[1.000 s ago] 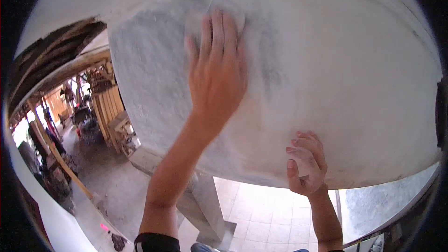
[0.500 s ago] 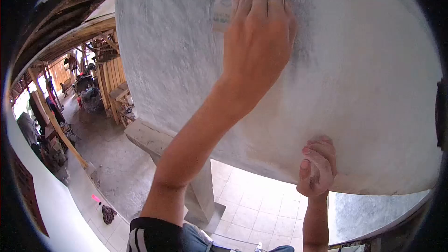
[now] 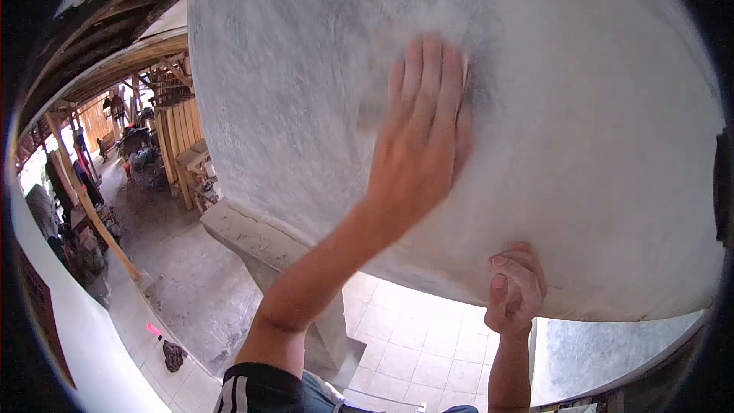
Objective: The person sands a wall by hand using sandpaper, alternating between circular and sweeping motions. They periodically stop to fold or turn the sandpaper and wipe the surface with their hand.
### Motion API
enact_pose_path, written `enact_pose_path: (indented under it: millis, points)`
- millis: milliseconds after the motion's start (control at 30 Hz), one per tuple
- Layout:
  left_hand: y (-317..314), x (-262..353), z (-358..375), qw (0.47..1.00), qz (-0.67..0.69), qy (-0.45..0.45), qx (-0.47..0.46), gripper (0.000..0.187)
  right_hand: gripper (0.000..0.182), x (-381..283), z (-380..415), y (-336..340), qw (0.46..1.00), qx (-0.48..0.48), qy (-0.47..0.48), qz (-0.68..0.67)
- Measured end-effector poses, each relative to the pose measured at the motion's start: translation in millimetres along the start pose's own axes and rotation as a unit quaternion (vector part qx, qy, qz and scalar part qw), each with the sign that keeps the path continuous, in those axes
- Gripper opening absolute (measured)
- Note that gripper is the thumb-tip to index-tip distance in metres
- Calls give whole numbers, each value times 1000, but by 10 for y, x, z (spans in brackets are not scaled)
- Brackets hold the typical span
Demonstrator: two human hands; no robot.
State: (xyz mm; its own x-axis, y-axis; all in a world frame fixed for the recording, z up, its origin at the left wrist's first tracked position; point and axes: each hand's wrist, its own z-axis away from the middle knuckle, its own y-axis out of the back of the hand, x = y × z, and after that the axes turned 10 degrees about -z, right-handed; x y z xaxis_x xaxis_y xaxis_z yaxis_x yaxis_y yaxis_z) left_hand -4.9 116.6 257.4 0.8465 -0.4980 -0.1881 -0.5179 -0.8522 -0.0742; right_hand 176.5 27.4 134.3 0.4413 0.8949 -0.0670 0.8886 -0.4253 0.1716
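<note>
My left hand (image 3: 420,122) lies with straight fingers over a sheet of sandpaper (image 3: 372,113), pressing it against a grey, dusty plastered surface (image 3: 275,84). The sheet's left part shows, blurred by motion; the rest is hidden under the palm and fingers. Lower down, near the bottom edge of this surface, my right hand (image 3: 518,291) is against the plaster. Its dusty fingers are loosely curled toward the thumb, and nothing shows in them.
A concrete ledge on a post (image 3: 256,233) stands below the surface at left. White floor tiles (image 3: 417,336) lie beneath. Further left are a leaning wooden pole (image 3: 99,210), a dark bag (image 3: 173,356) and a cluttered wooden shed area (image 3: 180,126).
My left hand has slid down the plaster with the sandpaper, leaving a pale dusty patch above. My right hand sits slightly lower in view, its fingers still curled.
</note>
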Motion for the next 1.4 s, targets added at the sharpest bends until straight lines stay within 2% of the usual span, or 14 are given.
enact_pose_path:
  millis: [100, 267, 300, 400, 500, 600, 700, 800, 900, 1000, 1100, 1200, 1300, 1400]
  points:
    - [56, -31, 76, 999, 43, -15, -9, 48, 16, 53, 94, 41, 1000, 7, 3, -1]
    - [-80, -139, -509, 998, 44, -33, 37, 49, 19, 125, 134, -41, 998, 6, 34, 53]
    - [-90, -129, -503, 997, 50, -30, 53, 49, 20, 123, 114, -51, 998, 7, 36, 57]
    - [54, 90, 59, 999, 35, 2, -24, 47, 22, 115, 83, -40, 998, 9, 44, 48]
    - [30, 53, 79, 999, 47, -13, -5, 47, 22, 115, 158, 27, 998, 2, 43, 46]
    - [-36, -78, -485, 997, 68, -20, 33, 48, 22, 130, 141, -20, 997, -3, 48, 61]
    - [-82, -67, -555, 996, 60, -29, 54, 47, 23, 98, 130, -11, 997, 0, 32, 63]
    - [70, 126, 51, 997, 82, -2, -14, 48, 24, 116, 127, -32, 999, 12, 28, 45]
    - [66, 43, 73, 996, 90, -27, -14, 48, 25, 113, 160, -9, 998, 15, 34, 44]
    - [-24, -70, -519, 993, 106, -33, 36, 55, 26, 121, 169, -74, 997, 7, 43, 65]
    - [-45, -21, -553, 994, 94, -29, 38, 46, 25, 127, 173, -74, 994, 9, 60, 89]
    - [53, 172, 62, 994, 101, -12, -36, 46, 25, 139, 168, -51, 994, 6, 64, 93]
    - [70, 119, 99, 991, 129, -24, -37, 48, 24, 135, 185, -10, 993, 3, 62, 99]
    - [-22, -27, -526, 992, 119, -32, 14, 50, 24, 131, 203, -52, 994, 7, 61, 96]
